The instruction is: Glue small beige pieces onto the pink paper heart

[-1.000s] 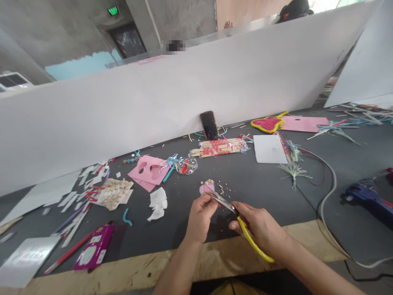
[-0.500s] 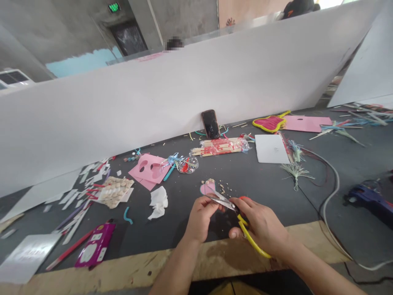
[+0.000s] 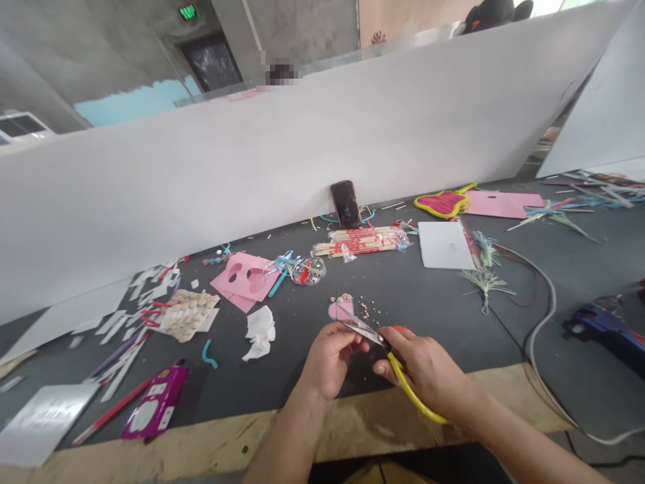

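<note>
Scissors [image 3: 363, 331], yellow-handled, over near edge of dark table [image 3: 428, 302], blades pointing left. Right hand [image 3: 428, 376] closed around handles, fingers through loops. Left hand [image 3: 330, 359] curled, thumb and fingertips pinched at blade tips; what they pinch too small to tell. Pink cutout [image 3: 341, 310] and scattered beads [image 3: 371, 308] just beyond blades. Phone [image 3: 345, 204] leans on white board [image 3: 252, 175] behind.
</note>
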Motion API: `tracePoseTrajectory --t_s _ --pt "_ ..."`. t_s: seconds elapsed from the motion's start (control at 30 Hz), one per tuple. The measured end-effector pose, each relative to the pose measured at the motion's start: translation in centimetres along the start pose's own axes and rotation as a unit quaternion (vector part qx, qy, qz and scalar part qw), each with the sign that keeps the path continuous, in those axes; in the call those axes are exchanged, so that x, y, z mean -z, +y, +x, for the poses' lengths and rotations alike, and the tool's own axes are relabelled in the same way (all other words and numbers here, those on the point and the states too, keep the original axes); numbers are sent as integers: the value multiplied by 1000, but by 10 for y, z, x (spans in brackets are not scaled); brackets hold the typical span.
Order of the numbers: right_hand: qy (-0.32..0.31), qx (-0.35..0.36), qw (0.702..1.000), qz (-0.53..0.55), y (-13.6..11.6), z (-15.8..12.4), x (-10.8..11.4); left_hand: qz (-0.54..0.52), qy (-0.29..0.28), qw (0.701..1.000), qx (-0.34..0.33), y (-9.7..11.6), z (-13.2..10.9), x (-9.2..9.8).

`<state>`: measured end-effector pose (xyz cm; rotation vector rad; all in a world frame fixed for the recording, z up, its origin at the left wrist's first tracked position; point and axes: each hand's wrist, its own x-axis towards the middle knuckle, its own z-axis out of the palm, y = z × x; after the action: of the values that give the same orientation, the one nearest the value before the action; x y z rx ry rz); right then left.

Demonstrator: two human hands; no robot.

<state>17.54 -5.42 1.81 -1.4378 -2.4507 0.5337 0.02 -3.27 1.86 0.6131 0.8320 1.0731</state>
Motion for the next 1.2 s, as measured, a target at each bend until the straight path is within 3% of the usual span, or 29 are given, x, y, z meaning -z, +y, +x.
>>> tracePoseTrajectory --t_s 0.13,0.33,0.5,0.73,0.87,1.0,1.2 --pt "20 6 1000 0 0 0 0 48 22 998 -33 1 0 2" --pt "53 15 998 33 3 -6 -1 81 -18 996 -15 5 4 -4" --pt "67 -37 996 37 10 -11 1 50 -12 998 28 2 17 -24" --pt "94 -109 989 -15 25 -19 10 115 -55 991 28 -3 32 -44" --pt "128 -141 981 -25 39 -24 14 246 -43 967 -43 -6 32 -39" --pt "119 -167 979 -2 47 -30 14 282 -13 956 -78 -8 28 -30" --pt "97 -121 986 60 36 -34 13 323 -2 942 -95 -5 18 -24"
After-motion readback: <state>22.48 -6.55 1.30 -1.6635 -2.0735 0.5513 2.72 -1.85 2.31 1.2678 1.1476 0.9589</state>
